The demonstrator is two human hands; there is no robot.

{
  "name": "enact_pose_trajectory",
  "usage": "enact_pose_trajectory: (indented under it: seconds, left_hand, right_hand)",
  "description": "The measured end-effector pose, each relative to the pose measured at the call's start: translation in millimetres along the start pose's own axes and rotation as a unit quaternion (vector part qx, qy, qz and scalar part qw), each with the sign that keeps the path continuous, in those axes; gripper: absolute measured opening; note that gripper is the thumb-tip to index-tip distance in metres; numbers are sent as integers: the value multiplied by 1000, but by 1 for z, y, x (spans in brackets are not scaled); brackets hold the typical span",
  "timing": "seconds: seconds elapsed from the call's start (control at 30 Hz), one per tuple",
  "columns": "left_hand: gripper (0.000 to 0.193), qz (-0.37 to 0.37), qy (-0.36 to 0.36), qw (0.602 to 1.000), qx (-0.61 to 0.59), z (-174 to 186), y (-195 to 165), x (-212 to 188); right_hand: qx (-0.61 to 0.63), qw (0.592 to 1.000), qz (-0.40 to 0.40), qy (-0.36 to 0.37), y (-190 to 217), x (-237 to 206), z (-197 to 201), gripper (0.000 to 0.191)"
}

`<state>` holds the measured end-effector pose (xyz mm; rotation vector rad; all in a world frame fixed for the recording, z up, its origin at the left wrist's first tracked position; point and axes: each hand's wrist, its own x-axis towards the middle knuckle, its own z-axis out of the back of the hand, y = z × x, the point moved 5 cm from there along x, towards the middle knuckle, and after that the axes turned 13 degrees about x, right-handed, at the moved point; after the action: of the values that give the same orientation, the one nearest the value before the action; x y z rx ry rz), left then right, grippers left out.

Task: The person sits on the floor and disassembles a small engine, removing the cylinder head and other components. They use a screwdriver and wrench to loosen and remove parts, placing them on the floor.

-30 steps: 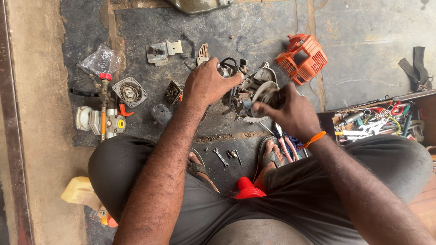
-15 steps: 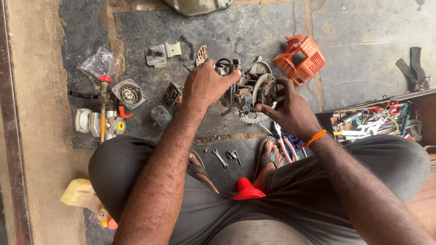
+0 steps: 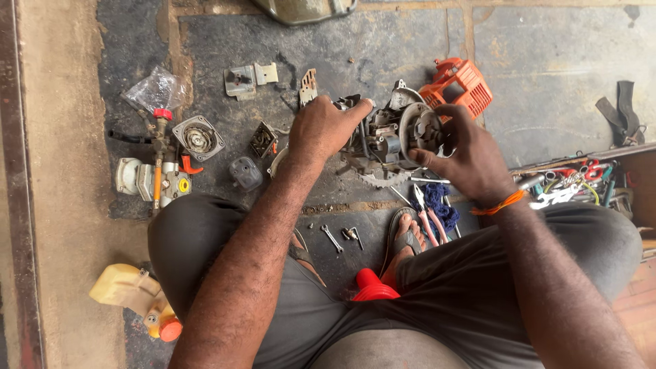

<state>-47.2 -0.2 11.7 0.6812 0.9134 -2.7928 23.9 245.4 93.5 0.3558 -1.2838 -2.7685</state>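
A small greasy engine block (image 3: 389, 140) is held up over the dark stone floor between both hands. My left hand (image 3: 322, 128) grips its left side, fingers stretched over the top. My right hand (image 3: 465, 154) clasps the right side, fingertips on the round flywheel housing. Below the engine a toothed round blade (image 3: 376, 179) lies on the floor. An orange plastic engine cover (image 3: 459, 85) sits just behind my right hand.
Loose parts lie at left: a clear plastic bag (image 3: 156, 90), a round starter part (image 3: 197, 137), a carburettor assembly (image 3: 152, 179), metal brackets (image 3: 250, 78). Small wrenches (image 3: 333, 238) and pliers (image 3: 427, 219) lie by my sandalled foot (image 3: 406, 236). An open toolbox (image 3: 581, 181) stands right; a cream fuel tank (image 3: 133, 294) lower left.
Both hands have turned and raised the engine; my right hand shifted from its lower front up onto the flywheel side, and my left hand's fingers spread over the top.
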Motion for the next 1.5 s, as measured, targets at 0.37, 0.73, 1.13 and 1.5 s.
enact_pose_trajectory:
  seconds: [0.37, 0.73, 1.13, 1.5]
  left_hand:
    - [72, 12, 55, 998, 12, -45, -9, -7]
    - [72, 2, 26, 998, -62, -44, -2, 6]
    - [93, -287, -68, 948, 117, -24, -85, -18]
    - [76, -129, 64, 989, 28, 0, -62, -12]
  right_hand:
    - [-68, 988, -118, 76, -25, -1, 9, 87]
    - [-117, 982, -107, 104, -24, -2, 10, 74]
    - [-111, 922, -269, 255, -48, -34, 0, 76]
    - [6, 991, -99, 92, -42, -18, -5, 116]
